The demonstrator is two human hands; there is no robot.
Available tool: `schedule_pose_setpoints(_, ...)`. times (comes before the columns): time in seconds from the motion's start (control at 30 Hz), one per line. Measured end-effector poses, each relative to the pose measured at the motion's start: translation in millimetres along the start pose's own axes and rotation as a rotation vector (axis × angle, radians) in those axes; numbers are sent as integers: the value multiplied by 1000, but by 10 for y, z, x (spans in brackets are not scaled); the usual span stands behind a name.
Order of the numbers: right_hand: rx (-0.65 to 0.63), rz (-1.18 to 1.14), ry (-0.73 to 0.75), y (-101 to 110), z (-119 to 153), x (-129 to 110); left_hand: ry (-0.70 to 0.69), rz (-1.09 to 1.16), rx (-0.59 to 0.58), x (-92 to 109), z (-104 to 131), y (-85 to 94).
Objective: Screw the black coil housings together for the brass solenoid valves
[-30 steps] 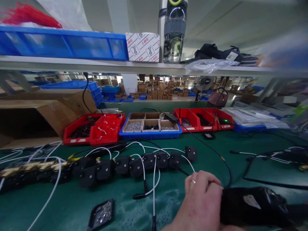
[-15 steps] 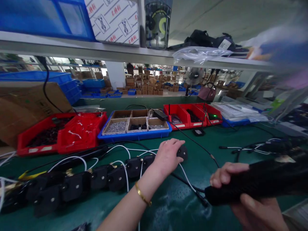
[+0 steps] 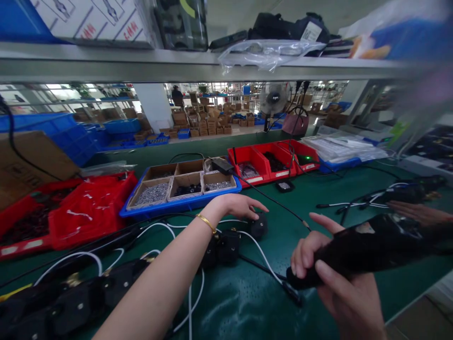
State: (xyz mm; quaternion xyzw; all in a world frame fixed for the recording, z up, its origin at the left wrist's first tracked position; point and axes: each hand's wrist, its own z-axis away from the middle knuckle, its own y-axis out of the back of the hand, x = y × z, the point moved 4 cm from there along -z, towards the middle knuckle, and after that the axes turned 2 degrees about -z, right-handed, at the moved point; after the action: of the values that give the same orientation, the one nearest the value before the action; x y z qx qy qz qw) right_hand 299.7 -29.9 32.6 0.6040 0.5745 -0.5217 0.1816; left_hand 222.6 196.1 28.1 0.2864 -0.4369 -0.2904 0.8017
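Head view: green workbench (image 3: 247,302) in a factory hall, a metal shelf (image 3: 177,66) overhead, red bins (image 3: 88,208) and a blue tray (image 3: 184,204) of small parts along the back. Left hand (image 3: 237,205) reaches out palm down, fingers loosely spread, resting on a small black module (image 3: 258,225) at the end of a row of wired modules, gripping nothing firmly. Right hand (image 3: 339,278) has its fingers curled around a black tool (image 3: 368,250) held low at right, index finger sticking up.

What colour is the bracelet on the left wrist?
Gold; the bracelet shows best in the head view.
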Motion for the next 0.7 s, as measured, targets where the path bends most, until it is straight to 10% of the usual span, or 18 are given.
schedule_pose_setpoints(0.57, 410, 19, 339, 31, 210, -200, -41, -120, 15, 376, 163, -337)
schedule_pose_setpoints(0.7, 493, 95, 202, -52, 171, -144, -18, -125, 31, 371, 157, -355)
